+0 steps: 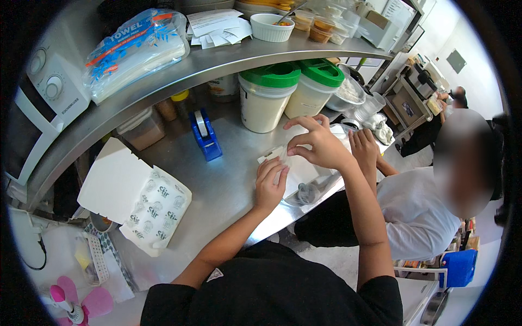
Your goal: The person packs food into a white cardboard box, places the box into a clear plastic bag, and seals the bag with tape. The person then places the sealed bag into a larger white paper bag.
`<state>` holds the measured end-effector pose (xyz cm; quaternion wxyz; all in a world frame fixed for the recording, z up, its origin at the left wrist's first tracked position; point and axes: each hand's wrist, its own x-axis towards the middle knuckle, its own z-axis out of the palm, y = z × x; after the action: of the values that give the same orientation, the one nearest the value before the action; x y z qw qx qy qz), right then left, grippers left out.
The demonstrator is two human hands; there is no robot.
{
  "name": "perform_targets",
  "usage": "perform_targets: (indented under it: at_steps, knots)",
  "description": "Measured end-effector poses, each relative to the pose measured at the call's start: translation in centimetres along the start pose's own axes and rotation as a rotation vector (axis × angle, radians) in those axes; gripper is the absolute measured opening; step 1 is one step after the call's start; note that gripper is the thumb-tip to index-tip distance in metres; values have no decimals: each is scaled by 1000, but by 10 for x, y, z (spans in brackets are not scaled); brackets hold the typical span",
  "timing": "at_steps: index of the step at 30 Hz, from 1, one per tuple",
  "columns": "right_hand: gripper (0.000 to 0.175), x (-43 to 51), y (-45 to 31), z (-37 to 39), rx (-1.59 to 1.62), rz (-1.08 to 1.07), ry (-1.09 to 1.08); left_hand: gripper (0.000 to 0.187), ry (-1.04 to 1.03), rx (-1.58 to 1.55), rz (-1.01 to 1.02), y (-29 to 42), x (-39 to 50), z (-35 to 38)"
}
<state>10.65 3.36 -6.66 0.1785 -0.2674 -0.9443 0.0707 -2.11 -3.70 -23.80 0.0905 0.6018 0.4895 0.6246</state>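
My left hand (270,183) and my right hand (320,142) meet over the steel counter (228,191). Between their fingertips is a small translucent piece (284,155), plastic or tape; which one I cannot tell. Under them lies a white flat item, perhaps a carton or paper (299,177), partly hidden by my hands. Just right of my left hand, a clear plastic cup or lid (308,193) rests near the counter's edge. A blue tape dispenser (206,136) stands further left. An open white takeout box (153,216), lined with printed paper, sits at the left.
Two green-lidded tubs (265,102) of white contents stand behind my hands. Above them runs a steel shelf (228,57) with a pack of paper towels (136,49) and a white ramekin (272,28). Close on my right is a co-worker in a white shirt (416,212).
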Motion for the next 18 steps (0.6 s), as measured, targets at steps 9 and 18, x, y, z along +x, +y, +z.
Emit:
perform_targets:
  at_steps: [9, 18]
  knots:
    - [10, 12, -19, -41, 273, -56, 286, 12, 84, -14, 77, -9, -4, 4]
    - [41, 121, -69, 163, 900, 680, 195, 26, -232, -9, 135, -61, -33, 17]
